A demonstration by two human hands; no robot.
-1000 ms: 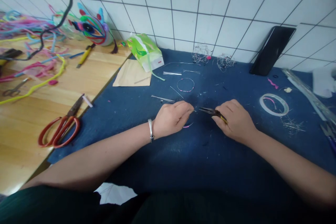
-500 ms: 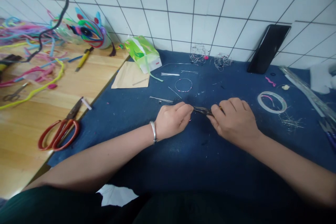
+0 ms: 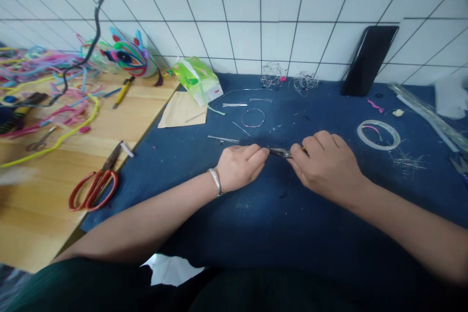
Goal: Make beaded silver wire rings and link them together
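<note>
My right hand (image 3: 325,165) is closed around a pair of pliers (image 3: 281,153), whose dark metal jaws point left. At the tip of those jaws, my left hand (image 3: 243,168) is pinched shut, its wrist wearing a silver bangle (image 3: 215,182). Whatever lies between the left fingertips is too small and covered to make out. Just beyond the hands, a thin wire ring with small pink beads (image 3: 253,118) rests on the dark blue cloth (image 3: 234,224). Short straight wires (image 3: 224,139) lie near the left hand.
Red-handled scissors (image 3: 95,187) lie at left, across the cloth's edge. Farther back are a green tissue pack (image 3: 197,80), tangled wire (image 3: 272,75) and a leaning black phone (image 3: 369,61). A clear ring-shaped roll (image 3: 379,135) sits right. Pipe cleaners (image 3: 40,70) crowd the wooden table (image 3: 127,109).
The camera view has shifted slightly. Both hands stay together at the pliers, which appear turned a little. A blurred pale shape has come in at the left edge.
</note>
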